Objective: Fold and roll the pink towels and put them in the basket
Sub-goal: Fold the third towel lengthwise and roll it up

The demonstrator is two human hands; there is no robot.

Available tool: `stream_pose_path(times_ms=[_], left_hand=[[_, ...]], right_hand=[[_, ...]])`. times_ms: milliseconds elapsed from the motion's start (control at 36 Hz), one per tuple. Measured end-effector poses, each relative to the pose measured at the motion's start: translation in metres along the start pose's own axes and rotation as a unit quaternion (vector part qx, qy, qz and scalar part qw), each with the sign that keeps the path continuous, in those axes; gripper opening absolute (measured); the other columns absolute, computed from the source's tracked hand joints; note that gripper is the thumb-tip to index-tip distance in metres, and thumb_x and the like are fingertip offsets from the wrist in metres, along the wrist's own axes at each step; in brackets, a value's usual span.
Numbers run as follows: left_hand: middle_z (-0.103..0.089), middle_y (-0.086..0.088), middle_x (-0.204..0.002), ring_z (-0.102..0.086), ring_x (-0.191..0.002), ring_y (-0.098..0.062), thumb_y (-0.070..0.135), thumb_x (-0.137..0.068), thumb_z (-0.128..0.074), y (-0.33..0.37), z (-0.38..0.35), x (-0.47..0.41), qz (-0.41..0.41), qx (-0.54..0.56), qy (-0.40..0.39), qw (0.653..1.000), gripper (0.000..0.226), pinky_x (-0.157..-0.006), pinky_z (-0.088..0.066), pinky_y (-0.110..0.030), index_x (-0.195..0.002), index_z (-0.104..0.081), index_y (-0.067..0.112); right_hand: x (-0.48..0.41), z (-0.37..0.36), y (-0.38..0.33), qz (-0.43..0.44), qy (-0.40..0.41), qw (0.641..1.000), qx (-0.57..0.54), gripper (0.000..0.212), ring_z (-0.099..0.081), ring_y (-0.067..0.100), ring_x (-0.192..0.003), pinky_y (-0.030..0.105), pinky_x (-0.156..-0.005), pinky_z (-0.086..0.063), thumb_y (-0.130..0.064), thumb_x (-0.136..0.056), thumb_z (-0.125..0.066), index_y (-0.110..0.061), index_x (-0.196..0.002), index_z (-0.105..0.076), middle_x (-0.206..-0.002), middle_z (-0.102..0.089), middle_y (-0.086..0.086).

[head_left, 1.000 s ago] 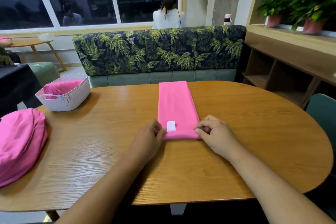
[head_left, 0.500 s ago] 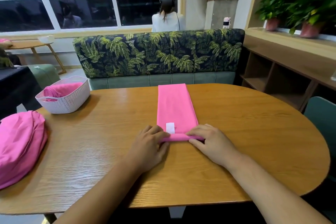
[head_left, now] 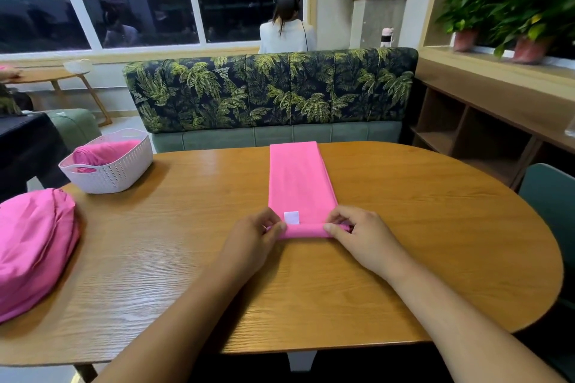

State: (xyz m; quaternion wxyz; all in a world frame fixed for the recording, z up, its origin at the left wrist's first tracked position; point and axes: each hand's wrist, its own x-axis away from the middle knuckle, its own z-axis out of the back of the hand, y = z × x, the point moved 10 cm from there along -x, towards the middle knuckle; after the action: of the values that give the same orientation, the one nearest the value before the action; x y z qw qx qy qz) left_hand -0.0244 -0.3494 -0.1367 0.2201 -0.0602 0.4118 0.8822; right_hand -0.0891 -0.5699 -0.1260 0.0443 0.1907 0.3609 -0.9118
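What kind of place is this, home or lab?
Likely a lounge or café-style common room: a palm-print booth bench, an oval wooden table, and wall shelves with potted plants.

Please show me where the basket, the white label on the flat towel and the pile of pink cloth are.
basket (head_left: 115, 175): head view, on its white front wall.
label (head_left: 291, 217): head view, on the label's middle.
pile (head_left: 34, 242): head view, on the top of the pink heap.

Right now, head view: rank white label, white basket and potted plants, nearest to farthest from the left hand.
1. white label, on the towel by the left hand.
2. white basket, far left of the table.
3. potted plants, on the right ledge.
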Motion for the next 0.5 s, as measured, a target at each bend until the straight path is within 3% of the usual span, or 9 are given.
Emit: stream_pose_path(times_ms=[111, 194, 278, 389, 500], left_hand=[[-0.056, 0.009, -0.086, -0.054, -0.075, -0.004, 0.032, -0.096, -0.071, -0.001, -0.001, -0.006, -0.009, -0.023, 0.016, 1.000, 0.019, -0.066, -0.033, -0.018, -0.078, -0.064, 0.033], [-0.053, 0.009, -0.089, -0.053, -0.086, -0.015, 0.030, -0.098, -0.068, 0.000, -0.003, -0.007, -0.028, -0.053, 0.032, 0.998, 0.013, -0.077, -0.038, -0.029, -0.086, -0.071, 0.027], [-0.056, 0.009, -0.100, -0.051, -0.098, -0.020, 0.029, -0.101, -0.060, 0.011, -0.003, -0.003, -0.087, -0.104, 0.051, 0.989, 0.012, -0.086, -0.043, -0.037, -0.100, -0.072, 0.028], [-0.059, 0.008, -0.105, -0.049, -0.091, -0.021, 0.012, -0.087, -0.057, 0.033, -0.013, 0.002, -0.182, -0.190, 0.030, 0.964, 0.026, -0.078, -0.049, -0.044, -0.100, -0.067, 0.032], [-0.060, 0.008, -0.102, -0.049, -0.088, -0.021, 0.020, -0.088, -0.045, 0.036, -0.011, 0.006, -0.181, -0.186, 0.035, 0.965, 0.030, -0.076, -0.049, -0.044, -0.099, -0.071, 0.029]], right_hand=[[0.003, 0.003, -0.003, 0.017, 0.019, 0.999, 0.035, 0.012, -0.057, 0.005, -0.087, 0.009, -0.072, -0.038, -0.029, -0.092, -0.078, -0.026, -0.084, -0.069, -0.087, -0.058, -0.014], [0.004, 0.005, -0.001, 0.018, 0.031, 0.997, 0.066, 0.009, -0.053, 0.004, -0.089, 0.009, -0.077, -0.037, -0.030, -0.094, -0.076, -0.025, -0.086, -0.074, -0.091, -0.055, -0.016], [0.008, 0.003, -0.017, 0.096, 0.046, 0.989, 0.108, 0.005, -0.052, 0.009, -0.097, 0.017, -0.088, -0.041, -0.017, -0.092, -0.077, -0.020, -0.096, -0.079, -0.097, -0.060, -0.012], [0.012, -0.002, -0.028, 0.145, 0.024, 0.981, 0.123, 0.021, -0.055, 0.013, -0.098, 0.018, -0.090, -0.043, 0.001, -0.089, -0.073, -0.017, -0.098, -0.079, -0.098, -0.068, -0.010], [0.010, -0.001, -0.020, 0.097, 0.009, 0.989, 0.112, 0.027, -0.054, 0.006, -0.105, 0.012, -0.095, -0.041, -0.008, -0.089, -0.072, -0.023, -0.110, -0.079, -0.107, -0.069, -0.016]])
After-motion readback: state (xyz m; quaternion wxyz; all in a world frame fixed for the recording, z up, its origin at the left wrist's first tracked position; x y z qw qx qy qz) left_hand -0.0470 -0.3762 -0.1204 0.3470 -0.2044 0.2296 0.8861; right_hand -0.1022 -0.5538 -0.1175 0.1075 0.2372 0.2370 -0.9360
